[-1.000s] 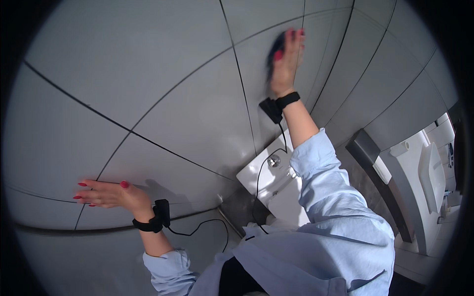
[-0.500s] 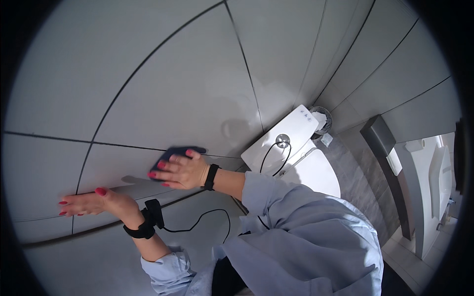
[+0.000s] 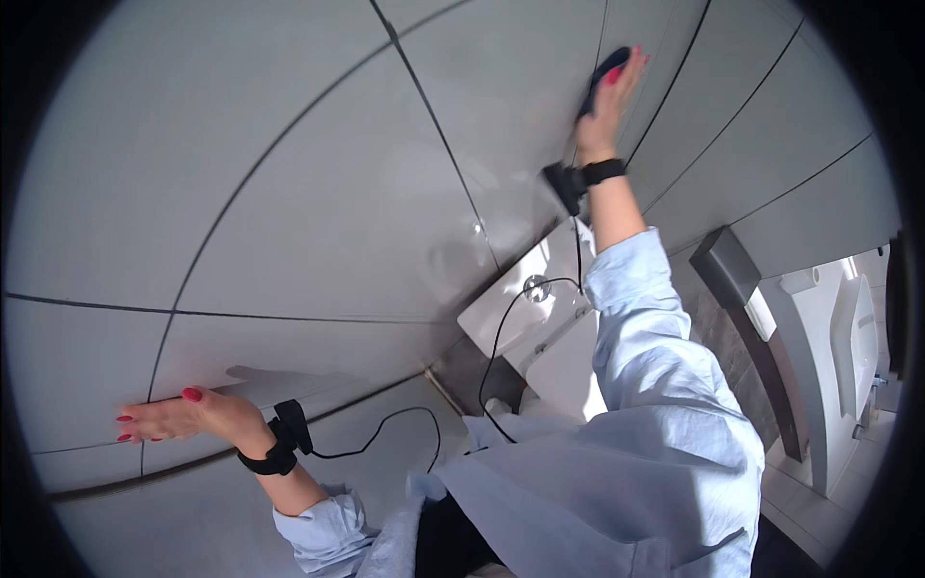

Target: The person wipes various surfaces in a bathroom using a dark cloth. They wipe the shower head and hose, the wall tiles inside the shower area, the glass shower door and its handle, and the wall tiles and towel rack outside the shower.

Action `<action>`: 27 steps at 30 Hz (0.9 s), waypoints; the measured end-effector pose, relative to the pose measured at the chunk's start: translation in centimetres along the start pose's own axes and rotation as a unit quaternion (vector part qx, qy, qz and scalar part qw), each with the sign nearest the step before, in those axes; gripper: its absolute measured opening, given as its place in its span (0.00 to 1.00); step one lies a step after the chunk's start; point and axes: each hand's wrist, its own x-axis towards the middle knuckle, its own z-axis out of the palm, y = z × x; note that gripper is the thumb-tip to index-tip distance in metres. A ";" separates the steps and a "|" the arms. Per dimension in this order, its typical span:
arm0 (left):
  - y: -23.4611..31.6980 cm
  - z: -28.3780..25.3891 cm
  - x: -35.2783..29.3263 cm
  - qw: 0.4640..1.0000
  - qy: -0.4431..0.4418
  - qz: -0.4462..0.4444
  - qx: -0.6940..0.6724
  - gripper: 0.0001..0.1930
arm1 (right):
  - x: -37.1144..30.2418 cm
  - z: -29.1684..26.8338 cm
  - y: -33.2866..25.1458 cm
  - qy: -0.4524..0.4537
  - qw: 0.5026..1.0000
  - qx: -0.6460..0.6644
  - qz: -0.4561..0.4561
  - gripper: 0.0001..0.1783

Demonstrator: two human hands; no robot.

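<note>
Dark cloth [image 3: 598, 81] between right hand [image 3: 609, 108] and wall [image 3: 318, 212]

The cloth [image 3: 599, 81] under the right hand [image 3: 607, 116] is dark navy. The fingernails [image 3: 193, 394] of the left hand [image 3: 198, 416] and the right hand are glossy pinkish red. Both wrist straps [image 3: 270, 464], their attached modules [image 3: 292, 427] and the cables [image 3: 496, 347] are black. The shirt [image 3: 665, 328] is plain light blue; the garment beneath it [image 3: 453, 539] is black. The wall tiles [image 3: 318, 212] are pale grey, divided by dark joint lines in a grid pattern. The toilet [image 3: 491, 318] is white, with a silver flush button [image 3: 537, 288]. The dispenser [image 3: 729, 267] is dark metallic grey. The washbasin [image 3: 848, 342] is white.
</note>
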 end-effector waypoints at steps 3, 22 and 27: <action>0.1 0.5 -0.4 0.999 0.007 -0.033 -0.027 0.54 | 6.3 -1.4 0.8 0.026 0.963 0.178 0.201 0.36; -0.9 -0.2 -0.5 0.999 0.046 0.012 -0.020 0.44 | 8.9 5.4 -26.6 -0.321 0.684 0.047 -0.653 0.29; -0.4 -0.3 -0.8 0.998 0.052 0.008 0.024 0.43 | 18.9 1.9 -15.9 -0.135 0.952 -0.055 -0.269 0.38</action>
